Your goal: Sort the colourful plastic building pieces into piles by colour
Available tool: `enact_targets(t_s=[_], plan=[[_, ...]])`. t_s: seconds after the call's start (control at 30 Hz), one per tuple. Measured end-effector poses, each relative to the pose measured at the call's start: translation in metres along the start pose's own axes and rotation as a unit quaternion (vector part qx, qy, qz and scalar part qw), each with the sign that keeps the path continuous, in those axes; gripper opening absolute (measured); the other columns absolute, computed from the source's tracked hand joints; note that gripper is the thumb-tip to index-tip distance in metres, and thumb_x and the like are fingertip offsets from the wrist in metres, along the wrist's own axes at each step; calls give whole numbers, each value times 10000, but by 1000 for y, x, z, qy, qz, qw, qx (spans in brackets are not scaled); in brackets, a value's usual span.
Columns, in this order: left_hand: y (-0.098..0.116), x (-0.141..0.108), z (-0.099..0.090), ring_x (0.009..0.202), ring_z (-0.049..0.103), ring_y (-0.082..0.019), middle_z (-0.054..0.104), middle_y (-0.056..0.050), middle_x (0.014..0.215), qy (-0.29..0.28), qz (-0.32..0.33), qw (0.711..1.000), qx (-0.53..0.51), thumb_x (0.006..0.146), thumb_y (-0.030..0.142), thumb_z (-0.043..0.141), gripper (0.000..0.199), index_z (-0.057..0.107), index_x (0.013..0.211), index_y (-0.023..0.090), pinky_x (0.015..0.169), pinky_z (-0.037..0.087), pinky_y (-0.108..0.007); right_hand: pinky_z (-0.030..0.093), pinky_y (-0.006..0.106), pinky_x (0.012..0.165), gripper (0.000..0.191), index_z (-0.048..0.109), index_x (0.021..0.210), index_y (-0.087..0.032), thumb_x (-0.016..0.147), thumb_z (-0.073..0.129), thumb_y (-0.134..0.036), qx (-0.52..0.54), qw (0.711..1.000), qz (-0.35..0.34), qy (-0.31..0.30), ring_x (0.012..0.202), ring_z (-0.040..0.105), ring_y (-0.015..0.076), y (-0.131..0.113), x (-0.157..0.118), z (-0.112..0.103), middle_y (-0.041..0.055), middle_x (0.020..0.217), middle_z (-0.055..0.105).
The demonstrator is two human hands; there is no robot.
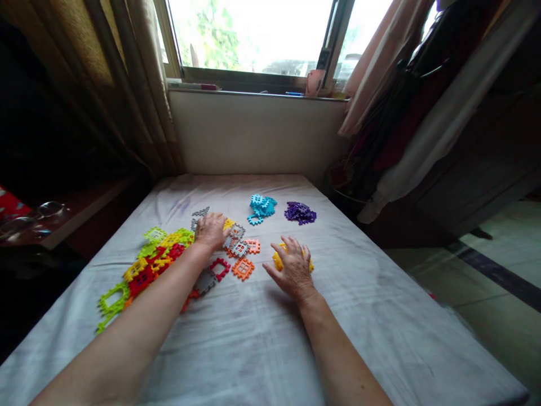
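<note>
My left hand (211, 230) is over the mixed pile, its fingers curled down and close together. A yellow interlocking piece (229, 224) shows just past its fingers; what they grip is hidden. Grey pieces (239, 248) and an orange window piece (243, 269) lie to its right. My right hand (293, 268) is spread over a small heap of yellow pieces (278, 260), mostly covered by the palm and fingers. Left of my left forearm sprawls a heap of green, yellow and red pieces, with a lime frame piece (114, 299) at its near end.
Farther back on the sheet-covered surface (253, 349) sit a light-blue heap (262, 207) and a purple heap (300, 212). Glasses (51, 209) rest on a dark ledge at the left. A pink cup (314, 83) stands on the windowsill. Clothes hang at the right.
</note>
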State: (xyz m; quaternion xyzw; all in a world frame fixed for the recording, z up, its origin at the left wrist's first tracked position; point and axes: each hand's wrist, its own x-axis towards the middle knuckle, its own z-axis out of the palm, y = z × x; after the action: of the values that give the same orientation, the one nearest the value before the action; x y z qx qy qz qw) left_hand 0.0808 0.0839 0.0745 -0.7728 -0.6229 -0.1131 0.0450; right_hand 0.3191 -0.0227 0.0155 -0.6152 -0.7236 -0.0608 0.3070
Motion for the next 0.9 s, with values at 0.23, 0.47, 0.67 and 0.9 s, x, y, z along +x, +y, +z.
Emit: enact_targets(t_s=[0.23, 0.47, 0.67, 0.9], plan=[[-20, 29, 17, 1367, 419, -396, 591, -145, 1390, -34, -18, 999, 24, 719, 402, 671, 300, 738, 953, 226, 1084, 319, -558, 341, 462, 1081, 349, 720, 1088, -237, 971, 435, -402, 36, 989, 85, 117, 1224, 533, 257, 41, 5, 0, 99, 1253, 669], [-20, 18, -2, 1029, 645, -270, 737, -79, 1031, 12, -27, 1000, 10, 863, 357, 538, 227, 694, 995, 259, 943, 436, -406, 469, 421, 1016, 593, 743, 1023, -159, 966, 273, -518, 157, 953, 205, 158, 1110, 626, 254, 74, 8, 10, 156, 1133, 717], [37, -10, -1, 901, 660, -222, 717, -49, 930, 82, 42, 987, -135, 888, 288, 517, 152, 652, 944, 245, 840, 477, -327, 467, 415, 1043, 609, 747, 1015, -149, 940, 299, -555, 186, 938, 244, 161, 1129, 641, 264, 77, 10, 13, 162, 1128, 729], [114, -27, 28, 880, 647, -196, 711, -48, 913, 12, 87, 973, -215, 851, 223, 582, 88, 658, 893, 230, 823, 484, -301, 481, 410, 1019, 610, 748, 1018, -146, 926, 313, -564, 213, 931, 255, 149, 1096, 655, 261, 72, 10, 9, 164, 1116, 735]])
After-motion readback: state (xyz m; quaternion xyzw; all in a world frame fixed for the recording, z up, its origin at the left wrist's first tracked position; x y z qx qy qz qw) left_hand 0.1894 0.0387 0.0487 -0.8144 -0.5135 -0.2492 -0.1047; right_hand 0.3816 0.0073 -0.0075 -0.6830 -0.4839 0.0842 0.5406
